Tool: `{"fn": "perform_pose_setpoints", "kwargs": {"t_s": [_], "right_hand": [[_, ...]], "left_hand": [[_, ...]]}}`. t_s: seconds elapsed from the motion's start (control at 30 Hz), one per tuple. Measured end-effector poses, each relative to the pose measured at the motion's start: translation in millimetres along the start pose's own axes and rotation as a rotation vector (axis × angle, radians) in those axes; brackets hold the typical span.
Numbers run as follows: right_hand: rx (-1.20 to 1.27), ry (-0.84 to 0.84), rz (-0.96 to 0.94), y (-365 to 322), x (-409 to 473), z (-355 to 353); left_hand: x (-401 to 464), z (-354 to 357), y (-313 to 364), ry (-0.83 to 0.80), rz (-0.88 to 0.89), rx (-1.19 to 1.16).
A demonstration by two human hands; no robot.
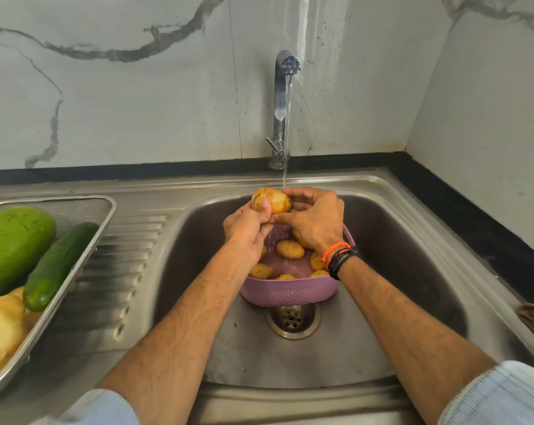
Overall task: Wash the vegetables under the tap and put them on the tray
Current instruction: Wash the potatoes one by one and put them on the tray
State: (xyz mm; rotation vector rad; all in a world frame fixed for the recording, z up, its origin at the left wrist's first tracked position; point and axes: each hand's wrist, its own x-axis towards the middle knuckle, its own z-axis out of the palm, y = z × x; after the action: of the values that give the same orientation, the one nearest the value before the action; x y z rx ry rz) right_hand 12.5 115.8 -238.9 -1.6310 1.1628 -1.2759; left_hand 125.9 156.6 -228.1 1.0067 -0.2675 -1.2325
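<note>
Nearest you, your two forearms reach out over the sink (413, 240), and the drain (292, 320) sits just this side of the pink basket (290, 292), which stands in the basin so rinse water can run straight through it. Several potatoes (290, 249) lie inside it, seemingly not yet washed. Above the basket, your left hand (247, 231) and right hand (316, 220) both curl round one potato (272, 201), the left thumb pressed on its near face, holding it up where the thin stream from the tap (282, 96) comes down beside it; that grip looks meant for rubbing the skin under the water. Off to your left, on the ribbed drainer, the steel tray (103, 216) holds a big green gourd (12, 243), a cucumber (58, 265) and pale potatoes (2, 326), likely the finished ones. This potato should go there next.
</note>
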Motion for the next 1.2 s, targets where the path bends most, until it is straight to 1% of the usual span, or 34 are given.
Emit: {"fn": "perform_pose_setpoints", "kwargs": {"t_s": [0.13, 0.2, 0.3, 0.37, 0.53, 0.6, 0.7, 0.77, 0.9, 0.97, 1.03, 1.1, 1.2], "right_hand": [[-0.065, -0.115, -0.001, 3.1, 2.6, -2.6], [-0.060, -0.102, 0.004, 3.6, 2.9, -4.2], [-0.002, -0.010, 0.026, 1.4, 1.4, -2.6], [0.009, 0.009, 0.029, 0.7, 0.8, -1.1], [-0.015, -0.121, 0.032, 3.7, 4.2, -4.2], [-0.009, -0.103, 0.033, 3.7, 4.9, -5.1], [0.002, -0.019, 0.027, 1.2, 2.4, -2.8], [0.009, 0.005, 0.021, 0.5, 1.8, -1.5], [-0.016, -0.071, 0.049, 3.2, 4.2, -4.2], [0.029, -0.102, 0.098, 6.4, 6.5, -6.0], [0.082, -0.094, 0.129, 7.8, 8.0, -8.2], [0.062, -0.074, 0.094, 6.9, 6.6, -9.9], [-0.043, -0.072, -0.039, 2.6, 1.4, -11.3]], "left_hand": [[-2.3, 0.4, -1.2, -0.038, -0.006, 0.019], [-2.2, 1.3, -3.0, -0.028, -0.004, 0.018], [-0.3, 1.5, -2.2, 0.015, -0.007, -0.011], [0.1, 1.9, -2.1, 0.025, 0.003, -0.018], [-1.2, 0.3, -2.6, -0.034, -0.016, 0.002], [0.0, 0.9, -2.7, -0.022, -0.025, -0.002], [1.8, 0.8, -1.5, 0.010, -0.017, -0.014], [3.0, 0.1, -0.8, 0.007, -0.008, -0.008], [3.5, -1.7, -1.3, -0.045, -0.008, 0.033], [4.0, -1.9, -0.7, -0.074, -0.013, 0.049], [3.8, -2.4, 0.5, -0.101, -0.027, 0.053], [1.6, -2.5, 1.9, -0.131, -0.045, 0.071], [-1.6, -1.7, 1.1, -0.151, -0.068, 0.145]]}}
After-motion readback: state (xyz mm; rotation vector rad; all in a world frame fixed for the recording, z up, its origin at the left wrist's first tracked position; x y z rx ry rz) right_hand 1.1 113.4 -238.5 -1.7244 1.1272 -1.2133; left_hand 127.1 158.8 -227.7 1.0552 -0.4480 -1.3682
